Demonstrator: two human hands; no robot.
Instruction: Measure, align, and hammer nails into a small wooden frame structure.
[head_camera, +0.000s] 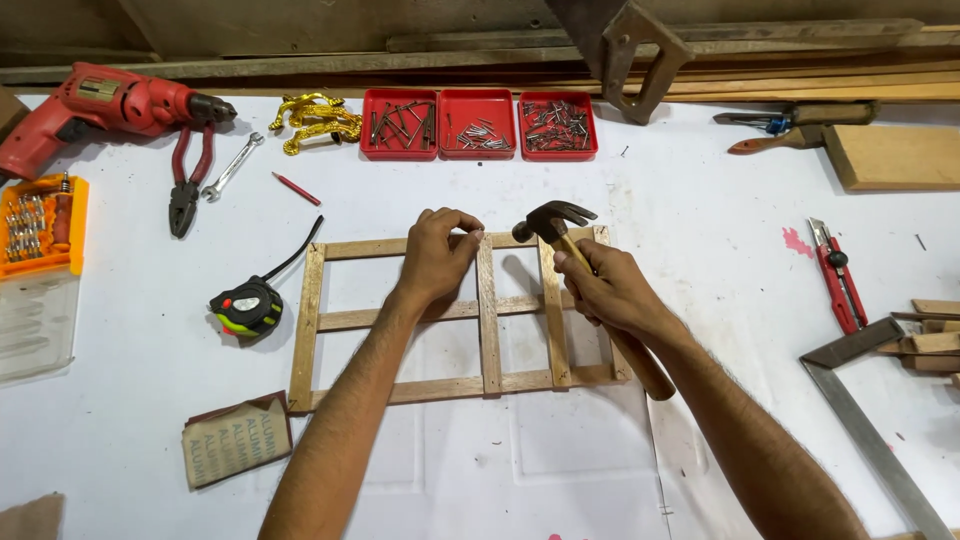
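Wooden lattice frame (400, 322), built of thin slats, lies flat on the white bench (700, 230) in front of the person, between a tape measure (246, 308) on one side and a steel square (870, 430) on the other. The left hand (437, 255) rests on the top rail where a middle upright meets it, thumb and fingers pinched together as though steadying a small nail, though the nail itself is too small to make out. The right hand (610, 292) is wrapped firmly round the handle of a claw hammer (556, 224), whose head hovers just beside the pinching fingers, over the same rail.

By the look of it, the step in hand is nailing that joint. The next move calls for a light, square tap, with the fingertips kept clear of the hammer face.

At the back stand three red trays (478, 124) side by side (all shallow and open): long dark nails on the left, a small heap of short pale fasteners in the middle, more short nails on the right. An orange case (40, 225) of driver bits sits at the far left edge.
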